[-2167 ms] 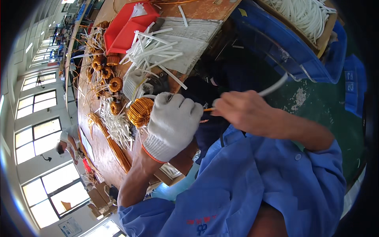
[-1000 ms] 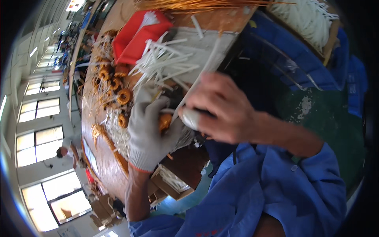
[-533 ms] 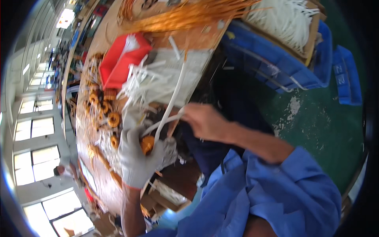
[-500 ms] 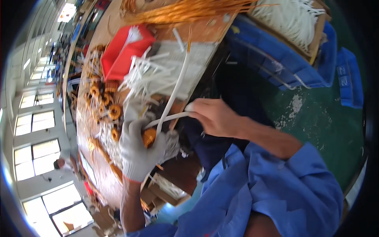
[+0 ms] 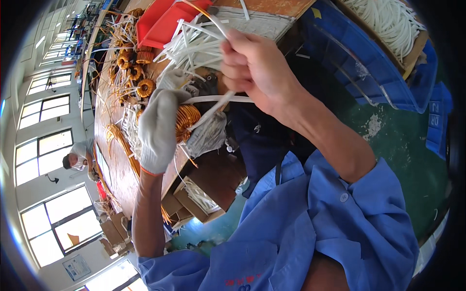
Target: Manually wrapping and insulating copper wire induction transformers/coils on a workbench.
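Note:
My left hand [image 5: 158,128], in a white knit glove, is closed round a ring coil wound with copper-coloured wire [image 5: 187,120]. Two white sleeved leads come off the coil. One white sleeve [image 5: 211,112] rises to the upper right into my bare right hand [image 5: 255,68], whose fingers are wrapped round it. Above that fist the sleeve comes out again, with bare copper wire [image 5: 196,7] at its tip. A second white sleeve [image 5: 213,98] runs level from the glove and passes behind my right wrist.
Loose white sleeves [image 5: 189,56] lie by a red bin [image 5: 160,24] on the bench. Finished-looking coils [image 5: 145,88] cluster left of them. Blue crates [image 5: 359,63] stand at the right, one bearing a box of white tubing [image 5: 388,24]. Another person [image 5: 77,156] is far left.
My right hand has let go of the level sleeve's end and moved up onto the other, rising sleeve. The left hand still holds the coil, now turned to show more winding. The view has shifted.

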The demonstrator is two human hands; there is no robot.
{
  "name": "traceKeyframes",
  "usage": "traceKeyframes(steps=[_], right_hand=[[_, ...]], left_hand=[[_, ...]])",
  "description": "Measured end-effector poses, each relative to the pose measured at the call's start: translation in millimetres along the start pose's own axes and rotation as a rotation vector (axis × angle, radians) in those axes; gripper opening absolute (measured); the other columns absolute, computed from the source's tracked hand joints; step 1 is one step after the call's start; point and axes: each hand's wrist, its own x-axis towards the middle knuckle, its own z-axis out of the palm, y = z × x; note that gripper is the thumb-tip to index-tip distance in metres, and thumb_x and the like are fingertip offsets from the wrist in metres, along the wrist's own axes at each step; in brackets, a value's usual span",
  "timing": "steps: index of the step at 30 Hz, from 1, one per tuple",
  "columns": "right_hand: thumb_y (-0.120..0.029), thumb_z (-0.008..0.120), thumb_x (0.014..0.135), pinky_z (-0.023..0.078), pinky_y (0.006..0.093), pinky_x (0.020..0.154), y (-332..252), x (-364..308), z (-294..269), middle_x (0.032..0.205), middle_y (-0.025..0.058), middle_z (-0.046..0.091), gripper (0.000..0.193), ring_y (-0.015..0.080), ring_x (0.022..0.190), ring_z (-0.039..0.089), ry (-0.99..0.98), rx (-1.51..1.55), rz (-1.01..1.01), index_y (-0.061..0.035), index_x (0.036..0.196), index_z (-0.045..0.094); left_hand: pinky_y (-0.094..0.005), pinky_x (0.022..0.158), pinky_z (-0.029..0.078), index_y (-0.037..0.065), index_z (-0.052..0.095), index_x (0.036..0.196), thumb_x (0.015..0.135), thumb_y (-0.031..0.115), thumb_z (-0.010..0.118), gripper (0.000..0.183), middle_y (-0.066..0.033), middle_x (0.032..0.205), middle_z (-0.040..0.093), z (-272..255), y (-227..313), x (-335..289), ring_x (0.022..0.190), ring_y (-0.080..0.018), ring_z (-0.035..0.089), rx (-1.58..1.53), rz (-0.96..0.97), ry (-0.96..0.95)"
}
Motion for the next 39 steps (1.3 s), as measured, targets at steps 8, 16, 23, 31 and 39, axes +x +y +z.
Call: traceKeyframes(steps=[8,16,23,31,39], right_hand=[[-0.023,0.055,0.107,0.036,0.0378,0.043,29.2,93.7,33.5,0.056,0.0018,0.047,0.039,0.0154,0.044,0.044,0.083,-0.333,-0.1,-0.0005,0.075,0.057],[-0.031,0.052,0.11,0.046,0.0297,0.046,23.7,126.2,56.5,0.06,0.0012,0.055,0.039,0.0119,0.048,0.055,-0.435,-0.756,0.16,0.0016,0.094,0.068],[-0.024,0.058,0.106,0.052,0.0353,0.059,-41.3,309.9,-50.6,0.081,0.0059,0.068,0.023,0.0149,0.073,0.064,-0.128,-1.527,-0.448,-0.0062,0.105,0.072],[-0.011,0.07,0.098,0.051,0.0338,0.068,-83.2,427.0,-145.1,0.087,0.007,0.071,0.012,0.0156,0.076,0.064,-0.242,-1.864,-0.679,0.0003,0.097,0.067],[-0.011,0.065,0.104,0.051,0.0291,0.068,-64.0,210.2,-20.4,0.091,0.0066,0.068,0.017,0.0139,0.081,0.064,-0.007,-1.81,-0.636,0.0021,0.114,0.069]], left_hand=[[-0.038,0.083,0.057,-0.001,0.066,0.112,0.092,0.025,0.077,0.034,-0.0156,0.104,0.067,5.1,18.4,-4.8,0.089,-0.0273,0.07,0.388,0.252,0.001],[-0.0438,0.075,0.055,0.004,0.064,0.101,0.073,0.008,0.079,0.031,-0.014,0.096,0.063,13.7,13.3,-2.6,0.083,-0.0346,0.067,0.301,0.195,0.175],[-0.0479,0.072,0.054,0.005,0.063,0.099,0.067,0.02,0.089,0.044,-0.0174,0.1,0.059,5.2,-4.0,-3.7,0.084,-0.0372,0.064,0.19,0.237,0.247],[-0.047,0.084,0.051,0.002,0.062,0.092,0.069,0.025,0.078,0.036,-0.0196,0.097,0.056,5.0,-8.6,-12.9,0.093,-0.0381,0.06,0.136,0.157,0.177],[-0.0486,0.086,0.053,-0.001,0.064,0.096,0.07,0.029,0.078,0.041,-0.0233,0.102,0.058,-0.9,0.0,-18.7,0.098,-0.0412,0.062,0.197,0.061,0.094]])
